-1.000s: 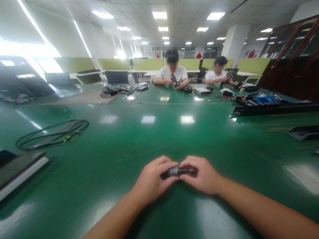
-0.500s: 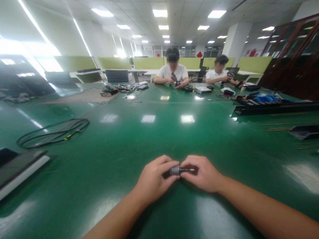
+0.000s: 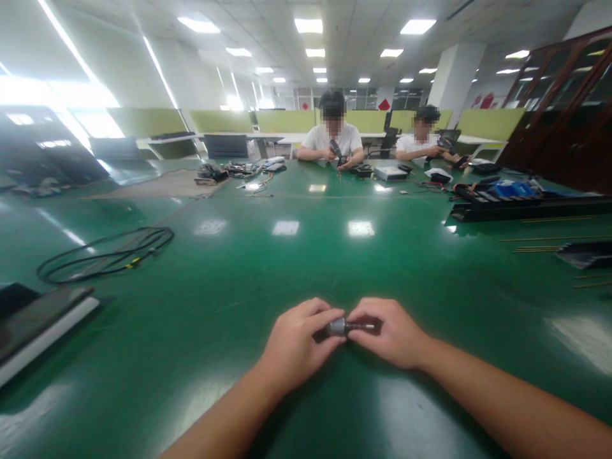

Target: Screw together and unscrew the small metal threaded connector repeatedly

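Close to me, low over the green table, both hands meet at a small grey metal cylinder with a thin shaft [image 3: 337,327]. It lies sideways, the shaft pointing right; its exact kind is not clear. The cylinder's body is gripped between thumb and fingers of my left hand [image 3: 296,344], which hides its left end. Thumb and fingertips of my right hand [image 3: 394,335] pinch it where the shaft leaves the body. The bright shaft tip shows inside the curl of that hand. My fingertips nearly touch each other.
A coiled black cable [image 3: 109,255] lies left, beyond a dark flat device [image 3: 45,325] at the left edge. Across the green table [image 3: 268,268] sit two people, each holding a power tool. Black rails [image 3: 530,207], blue items and thin rods lie at right.
The view has shifted very slightly, so the surroundings sit a little further right. Both hands keep their hold on the grey cylinder, with no clear movement.
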The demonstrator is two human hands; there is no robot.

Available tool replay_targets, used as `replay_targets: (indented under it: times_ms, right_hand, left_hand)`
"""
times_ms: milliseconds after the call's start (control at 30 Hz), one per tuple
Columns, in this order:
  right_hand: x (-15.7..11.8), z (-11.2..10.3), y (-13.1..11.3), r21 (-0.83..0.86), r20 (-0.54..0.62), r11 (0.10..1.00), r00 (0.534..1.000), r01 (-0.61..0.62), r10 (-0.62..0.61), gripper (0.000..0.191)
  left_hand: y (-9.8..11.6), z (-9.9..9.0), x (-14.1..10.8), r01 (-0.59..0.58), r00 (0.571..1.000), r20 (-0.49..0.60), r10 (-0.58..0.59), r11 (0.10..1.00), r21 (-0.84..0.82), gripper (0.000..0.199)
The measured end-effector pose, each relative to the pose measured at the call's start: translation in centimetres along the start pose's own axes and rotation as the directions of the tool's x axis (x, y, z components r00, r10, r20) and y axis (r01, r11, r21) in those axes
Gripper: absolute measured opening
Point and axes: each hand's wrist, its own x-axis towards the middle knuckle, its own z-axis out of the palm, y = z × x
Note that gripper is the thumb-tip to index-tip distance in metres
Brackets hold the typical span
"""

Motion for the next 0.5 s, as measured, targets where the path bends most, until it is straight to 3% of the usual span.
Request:
replay_targets:
  times_ms: [500]
  right_hand:
    - [0.03,-0.03,0.24,0.008,0.021,1.000,1.000,-0.021,0.020,0.007]
  left_hand:
    - [-0.24,0.18,-0.12,-0.001,1.000,0.013,0.000,0.999,0.053,0.030]
